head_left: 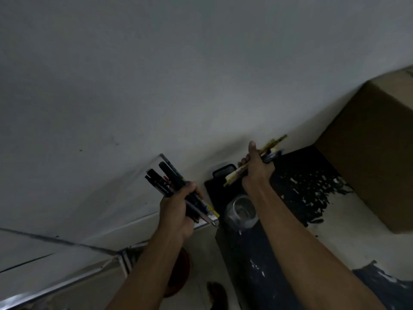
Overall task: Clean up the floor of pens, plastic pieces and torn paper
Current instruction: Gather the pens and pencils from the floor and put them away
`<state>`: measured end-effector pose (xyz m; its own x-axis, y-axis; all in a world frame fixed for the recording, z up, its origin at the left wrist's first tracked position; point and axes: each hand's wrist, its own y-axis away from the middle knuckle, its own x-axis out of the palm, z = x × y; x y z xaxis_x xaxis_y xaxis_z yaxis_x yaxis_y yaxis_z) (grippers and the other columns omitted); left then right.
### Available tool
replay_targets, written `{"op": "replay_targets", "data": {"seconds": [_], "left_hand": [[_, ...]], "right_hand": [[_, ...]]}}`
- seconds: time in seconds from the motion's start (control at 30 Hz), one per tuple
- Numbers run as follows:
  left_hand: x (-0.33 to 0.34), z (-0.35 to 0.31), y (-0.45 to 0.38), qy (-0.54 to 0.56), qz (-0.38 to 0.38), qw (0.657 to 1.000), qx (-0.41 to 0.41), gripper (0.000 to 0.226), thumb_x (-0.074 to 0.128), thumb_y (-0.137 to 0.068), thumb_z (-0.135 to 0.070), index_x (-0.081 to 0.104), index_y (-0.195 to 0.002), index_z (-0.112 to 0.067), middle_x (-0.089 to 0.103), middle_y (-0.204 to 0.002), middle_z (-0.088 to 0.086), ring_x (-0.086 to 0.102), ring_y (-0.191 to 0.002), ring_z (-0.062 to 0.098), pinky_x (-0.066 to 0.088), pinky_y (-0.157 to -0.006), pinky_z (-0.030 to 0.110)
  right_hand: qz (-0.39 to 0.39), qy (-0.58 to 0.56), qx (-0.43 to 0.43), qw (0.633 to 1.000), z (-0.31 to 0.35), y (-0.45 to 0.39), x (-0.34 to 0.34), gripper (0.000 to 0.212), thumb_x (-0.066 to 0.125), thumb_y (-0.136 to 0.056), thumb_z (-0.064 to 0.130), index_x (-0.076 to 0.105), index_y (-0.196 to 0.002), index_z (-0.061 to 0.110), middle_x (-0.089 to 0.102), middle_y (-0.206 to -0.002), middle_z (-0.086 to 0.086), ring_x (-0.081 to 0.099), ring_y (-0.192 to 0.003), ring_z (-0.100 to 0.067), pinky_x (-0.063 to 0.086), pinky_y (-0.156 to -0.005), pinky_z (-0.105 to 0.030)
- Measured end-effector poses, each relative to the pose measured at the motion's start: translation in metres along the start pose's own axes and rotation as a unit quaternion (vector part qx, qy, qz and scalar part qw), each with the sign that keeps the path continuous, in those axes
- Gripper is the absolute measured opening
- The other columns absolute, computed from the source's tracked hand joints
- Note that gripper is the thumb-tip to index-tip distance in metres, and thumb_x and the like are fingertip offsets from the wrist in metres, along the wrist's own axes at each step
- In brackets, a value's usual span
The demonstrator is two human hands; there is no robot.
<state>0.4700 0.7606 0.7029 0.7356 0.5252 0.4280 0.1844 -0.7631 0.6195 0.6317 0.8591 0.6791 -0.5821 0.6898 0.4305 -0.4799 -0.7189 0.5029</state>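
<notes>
Gripping pens (169,182) w/ both hands, glass jar (242,212) & cardboard box (375,148) nearby.

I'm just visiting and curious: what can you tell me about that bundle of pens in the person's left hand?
The bundle of pens is a fistful of mostly black markers and pens, apparently plastic, with a slim grey one and a yellow-marked one among them. The left hand grips them around the middle, tilted: capped ends fan up and to the left, tips poke out down and to the right. They are held in the air before a pale wall. The exact count is unclear.
</notes>
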Motion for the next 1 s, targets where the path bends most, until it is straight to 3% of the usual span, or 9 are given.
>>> {"op": "replay_targets", "data": {"seconds": [0.13,0.23,0.37,0.5,0.6,0.7,0.87,1.0], "left_hand": [[0.004,0.009,-0.006,0.033,0.012,0.999,-0.004,0.008,0.062,-0.081,-0.003,0.061,-0.076,-0.009,0.061,-0.062,0.005,0.058,-0.06,0.019,0.052,-0.053,0.025],[0.007,0.012,-0.006,0.048,0.017,0.999,-0.005,0.005,0.066,-0.072,-0.005,0.062,-0.073,-0.009,0.061,-0.063,0.005,0.058,-0.059,0.019,0.053,-0.054,0.025],[0.011,0.015,-0.01,0.053,0.007,0.999,0.007,0.008,0.062,-0.079,-0.001,0.061,-0.074,-0.008,0.061,-0.065,0.006,0.058,-0.061,0.019,0.053,-0.056,0.026],[0.017,0.017,-0.011,0.058,0.007,0.998,0.005,0.007,0.066,-0.071,-0.005,0.062,-0.074,-0.01,0.062,-0.066,0.005,0.059,-0.062,0.018,0.053,-0.057,0.026],[0.02,0.019,-0.014,0.061,-0.004,0.998,0.011,0.009,0.063,-0.078,-0.003,0.063,-0.072,-0.01,0.061,-0.066,0.005,0.059,-0.064,0.019,0.053,-0.057,0.027],[0.024,0.021,-0.016,0.068,-0.011,0.997,0.023,0.006,0.066,-0.073,-0.004,0.062,-0.073,-0.01,0.061,-0.066,0.006,0.059,-0.064,0.019,0.054,-0.055,0.025],[0.033,0.028,-0.02,0.063,-0.059,0.995,0.054,0.018,0.062,-0.085,0.001,0.06,-0.07,-0.01,0.061,-0.063,0.005,0.059,-0.062,0.019,0.054,-0.057,0.025],[0.044,0.034,-0.023,0.066,-0.086,0.992,0.071,0.017,0.063,-0.084,0.001,0.058,-0.072,-0.009,0.061,-0.062,0.005,0.061,-0.06,0.018,0.054,-0.059,0.026]], "right_hand": [[-0.002,0.068,-0.063,0.996,-0.02,-0.017,0.007,0.02,0.076,-0.082,0.017,0.057,-0.078,0.014,0.058,-0.064,-0.002,0.053,-0.054,-0.015,0.05,-0.059,-0.033],[0.005,0.106,-0.107,0.989,-0.033,-0.018,0.003,0.015,0.076,-0.081,0.016,0.061,-0.078,0.017,0.065,-0.075,-0.002,0.064,-0.072,-0.019,0.056,-0.076,-0.04],[0.005,0.134,-0.124,0.983,-0.041,-0.018,0.0,0.018,0.079,-0.077,0.016,0.062,-0.081,0.017,0.068,-0.085,-0.002,0.068,-0.089,-0.023,0.056,-0.087,-0.045],[0.019,0.171,-0.156,0.973,-0.044,-0.024,-0.003,0.022,0.081,-0.075,0.016,0.065,-0.084,0.003,0.069,-0.084,-0.01,0.068,-0.082,-0.021,0.057,-0.083,-0.044],[0.028,0.192,-0.191,0.962,-0.046,-0.028,-0.004,0.023,0.08,-0.076,0.019,0.061,-0.074,0.007,0.063,-0.071,-0.007,0.061,-0.069,-0.017,0.057,-0.074,-0.039],[0.025,0.201,-0.193,0.96,-0.048,-0.03,-0.004,0.017,0.076,-0.077,0.011,0.062,-0.077,0.001,0.063,-0.073,-0.009,0.062,-0.07,-0.019,0.056,-0.073,-0.036],[0.035,0.195,-0.168,0.966,-0.047,-0.029,-0.005,0.011,0.069,-0.078,-0.001,0.062,-0.083,0.005,0.062,-0.074,-0.001,0.062,-0.069,-0.013,0.055,-0.071,-0.03],[0.064,0.177,-0.142,0.972,-0.044,-0.027,-0.009,0.008,0.064,-0.08,-0.002,0.063,-0.081,0.006,0.061,-0.075,-0.005,0.06,-0.073,-0.019,0.053,-0.072,-0.037]]}}
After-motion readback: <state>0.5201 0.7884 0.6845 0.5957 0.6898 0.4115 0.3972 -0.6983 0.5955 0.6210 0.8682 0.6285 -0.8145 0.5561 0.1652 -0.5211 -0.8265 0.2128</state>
